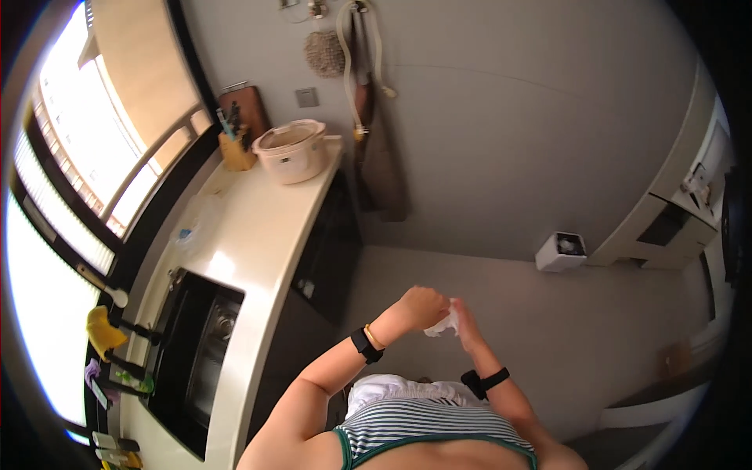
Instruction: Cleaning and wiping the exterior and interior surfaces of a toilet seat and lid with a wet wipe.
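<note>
In front of my body, past the counter's edge, both hands are raised close together. My left hand [424, 307] is closed, its fingers curled round a crumpled white tissue [443, 324]. The tissue hangs out below the fist and fills the gap between the two hands. My right hand [467, 325] is held upright with its fingers stretched out, its palm side against the tissue. The fingertips are small and slightly blurred. Dark bands are on both wrists.
A white counter [243, 258] with a black sink [207, 352] runs along the left. On it stand a pink cooking pot [294, 160] and a knife block [236, 153]. A white bin [554, 254] sits on the floor by the far wall. An apron [381, 168] hangs there.
</note>
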Demonstrator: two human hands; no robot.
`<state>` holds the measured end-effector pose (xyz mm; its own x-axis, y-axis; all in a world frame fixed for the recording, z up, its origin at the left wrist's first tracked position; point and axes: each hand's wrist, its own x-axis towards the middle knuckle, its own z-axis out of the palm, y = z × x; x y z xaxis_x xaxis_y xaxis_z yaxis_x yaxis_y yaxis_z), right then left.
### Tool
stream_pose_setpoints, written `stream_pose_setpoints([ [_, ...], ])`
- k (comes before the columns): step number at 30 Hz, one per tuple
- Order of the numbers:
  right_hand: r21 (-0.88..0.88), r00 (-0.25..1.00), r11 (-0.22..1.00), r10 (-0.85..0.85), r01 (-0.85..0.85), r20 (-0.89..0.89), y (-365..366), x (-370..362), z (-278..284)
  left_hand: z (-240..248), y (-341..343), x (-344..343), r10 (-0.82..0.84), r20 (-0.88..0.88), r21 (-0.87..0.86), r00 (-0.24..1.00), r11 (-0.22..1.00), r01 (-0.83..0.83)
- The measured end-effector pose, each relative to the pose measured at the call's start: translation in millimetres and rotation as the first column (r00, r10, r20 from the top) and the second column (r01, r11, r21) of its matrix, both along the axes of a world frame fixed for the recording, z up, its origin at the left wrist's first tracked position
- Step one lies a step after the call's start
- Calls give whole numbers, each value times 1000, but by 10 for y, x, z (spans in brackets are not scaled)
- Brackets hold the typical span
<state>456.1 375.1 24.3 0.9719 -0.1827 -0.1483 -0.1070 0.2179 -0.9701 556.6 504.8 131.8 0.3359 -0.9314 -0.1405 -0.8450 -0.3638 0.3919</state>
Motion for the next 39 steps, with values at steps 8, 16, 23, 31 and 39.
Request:
stream_pose_setpoints([
  [8, 959, 934, 218, -343, 179, -97, -1085, -490, 6, -957, -2100, -254, -185, 262, -521, 947, 799, 300],
  [16, 556, 608, 551, -788, 622, 101, -2503, -725, 302, -977, -3453, -457, -284, -809, -447, 515, 867, -223],
  [23, -543, 633, 435, -733, 718, 249, -4031, -251, 643, -900, -5181, 30, -38, -658, 2, -752, 999, -52],
  [31, -873, 106, -267, -936, 409, 336, -5372, -1013, 879, -431, -6640, -335, -46, -724, -144, -689, 986, 85],
  [39, -990, 606, 12, -791, 144, 78, -6451, -2136, -1023, -937, -7964, -1687, -912, -304, -695, 275, 410, 590],
])
